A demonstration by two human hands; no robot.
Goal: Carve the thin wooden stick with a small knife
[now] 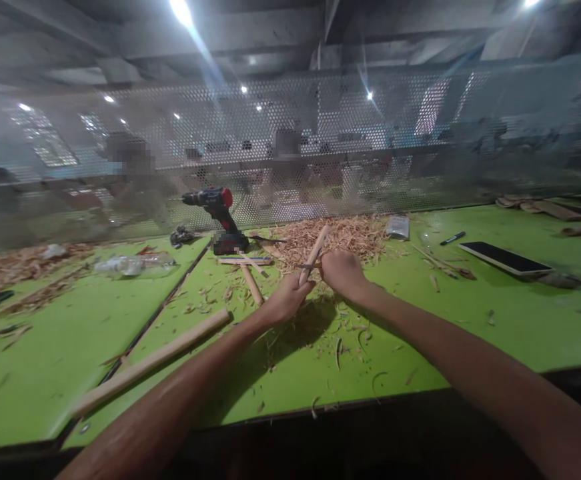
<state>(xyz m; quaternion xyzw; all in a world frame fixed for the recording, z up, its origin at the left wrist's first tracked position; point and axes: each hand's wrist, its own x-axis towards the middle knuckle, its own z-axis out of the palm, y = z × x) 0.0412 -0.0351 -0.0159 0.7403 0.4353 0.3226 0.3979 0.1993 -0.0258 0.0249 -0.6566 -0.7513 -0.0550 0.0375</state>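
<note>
My left hand [290, 295] is wrapped round the lower end of a short wooden stick [315, 253], which tilts up and away above the green table [280, 367]. My right hand [343, 270] is closed in a fist just right of the stick. From that fist a thin dark blade [310, 266] crosses the stick; its handle is hidden in the fingers. Behind both hands lies a heap of wood shavings [340, 233], and loose curls are scattered on the table below them.
A cordless drill [217, 217] stands behind left, near thin sticks. A thick wooden rod [155, 360] lies front left, a plastic bottle [135, 264] farther back. To the right are a phone [505, 259], a marker [453, 238] and a small packet [397, 227]. A perforated screen [290, 180] rises behind.
</note>
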